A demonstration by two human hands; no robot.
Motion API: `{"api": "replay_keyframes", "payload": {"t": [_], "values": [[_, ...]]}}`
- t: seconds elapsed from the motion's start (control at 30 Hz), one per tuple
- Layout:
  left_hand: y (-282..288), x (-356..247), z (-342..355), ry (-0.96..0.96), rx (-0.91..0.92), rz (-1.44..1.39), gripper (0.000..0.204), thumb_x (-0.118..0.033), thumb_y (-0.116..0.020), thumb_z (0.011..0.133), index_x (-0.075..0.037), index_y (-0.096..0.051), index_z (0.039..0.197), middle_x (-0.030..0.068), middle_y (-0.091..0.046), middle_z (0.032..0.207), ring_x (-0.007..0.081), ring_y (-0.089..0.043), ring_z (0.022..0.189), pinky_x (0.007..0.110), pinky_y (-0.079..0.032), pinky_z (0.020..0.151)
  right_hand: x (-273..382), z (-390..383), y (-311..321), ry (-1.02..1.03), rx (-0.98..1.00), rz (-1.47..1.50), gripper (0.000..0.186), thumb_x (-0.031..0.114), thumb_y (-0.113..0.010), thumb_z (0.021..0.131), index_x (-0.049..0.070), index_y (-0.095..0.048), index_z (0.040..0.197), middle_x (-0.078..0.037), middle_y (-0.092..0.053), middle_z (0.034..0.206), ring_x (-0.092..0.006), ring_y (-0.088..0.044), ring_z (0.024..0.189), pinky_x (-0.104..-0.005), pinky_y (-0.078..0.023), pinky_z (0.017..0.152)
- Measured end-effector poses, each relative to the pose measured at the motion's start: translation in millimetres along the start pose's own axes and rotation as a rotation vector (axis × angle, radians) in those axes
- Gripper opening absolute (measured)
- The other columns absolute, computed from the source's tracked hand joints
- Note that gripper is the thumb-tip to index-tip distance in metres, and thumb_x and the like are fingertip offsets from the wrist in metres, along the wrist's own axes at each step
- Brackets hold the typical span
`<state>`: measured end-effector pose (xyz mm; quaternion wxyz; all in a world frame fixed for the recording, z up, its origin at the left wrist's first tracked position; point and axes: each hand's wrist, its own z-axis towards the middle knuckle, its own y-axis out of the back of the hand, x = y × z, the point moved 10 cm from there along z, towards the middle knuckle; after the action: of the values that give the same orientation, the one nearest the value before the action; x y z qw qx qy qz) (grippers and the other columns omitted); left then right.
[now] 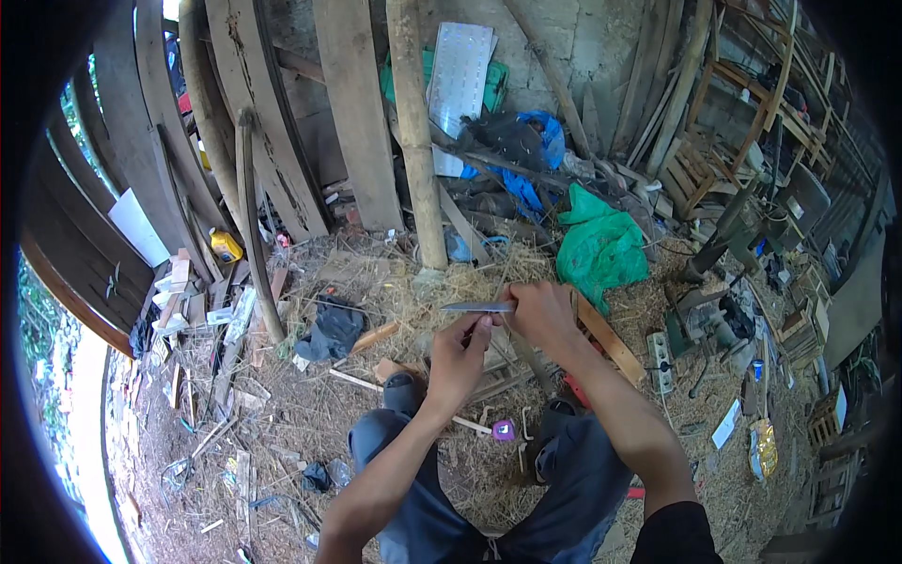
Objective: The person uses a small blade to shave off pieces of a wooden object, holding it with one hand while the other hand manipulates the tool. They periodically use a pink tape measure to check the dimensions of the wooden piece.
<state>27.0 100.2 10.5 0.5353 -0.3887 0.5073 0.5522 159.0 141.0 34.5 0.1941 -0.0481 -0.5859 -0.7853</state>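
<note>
My right hand (547,318) is wrapped round the handle of a knife (467,306), its blade lying level and pointing left. Just below the blade is my left hand (458,362), closed with thumb and fingertips pressed together. Whatever it pinches is too small and too covered by the fingers to name. The two hands almost meet above my bent knees. On the ground between my feet lies a small purple tape measure (504,430). A reddish-brown wooden plank (609,343) slants past my right forearm.
Straw and wood scraps cover the ground. A bamboo post (413,141) stands ahead, with a green plastic sheet (601,244) to its right and a dark plastic bag (331,329) to its left. A power strip (661,362) and a vise-like metal tool (719,240) are at the right.
</note>
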Motion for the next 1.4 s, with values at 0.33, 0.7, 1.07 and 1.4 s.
{"api": "replay_keyframes", "payload": {"t": [0.33,0.7,1.07,1.4], "values": [[-12,12,8,0.089,0.014,0.044,0.02,-0.014,-0.05,0.092,0.001,-0.064,0.089,0.0033,-0.05,0.064,0.0071,-0.041,0.059,0.025,-0.036,0.057,-41,11,2,-0.088,-0.093,-0.128,0.012,0.02,-0.063,0.074,0.009,-0.068,0.075,-0.018,-0.065,0.07,-0.035,-0.064,0.069,-0.0425,-0.051,0.067],[-9,12,12,0.125,0.101,-0.089,0.018,-0.013,-0.05,0.092,-0.001,-0.063,0.091,0.0019,-0.05,0.063,0.0083,-0.043,0.059,0.026,-0.036,0.056,-171,-18,24,-0.525,-0.121,-0.082,0.027,0.028,-0.063,0.079,0.001,-0.069,0.079,-0.021,-0.066,0.079,-0.0375,-0.065,0.072,-0.0446,-0.053,0.066],[-35,14,-3,0.266,0.215,-0.411,0.021,-0.021,-0.046,0.097,-0.004,-0.057,0.092,-0.0075,-0.034,0.06,0.001,-0.03,0.049,0.019,-0.024,0.042,-48,14,1,-0.166,-0.06,-0.071,0.018,0.022,-0.059,0.078,0.006,-0.068,0.074,-0.019,-0.065,0.073,-0.0357,-0.065,0.068,-0.0441,-0.052,0.063],[-22,24,-2,0.299,0.135,-0.345,0.022,-0.021,-0.047,0.096,-0.004,-0.059,0.089,-0.0058,-0.039,0.064,0.0029,-0.033,0.057,0.021,-0.029,0.051,-120,-7,42,-0.36,-0.227,0.093,0.026,0.027,-0.06,0.079,0.003,-0.068,0.074,-0.021,-0.064,0.068,-0.0385,-0.064,0.07,-0.0455,-0.052,0.065]]}}
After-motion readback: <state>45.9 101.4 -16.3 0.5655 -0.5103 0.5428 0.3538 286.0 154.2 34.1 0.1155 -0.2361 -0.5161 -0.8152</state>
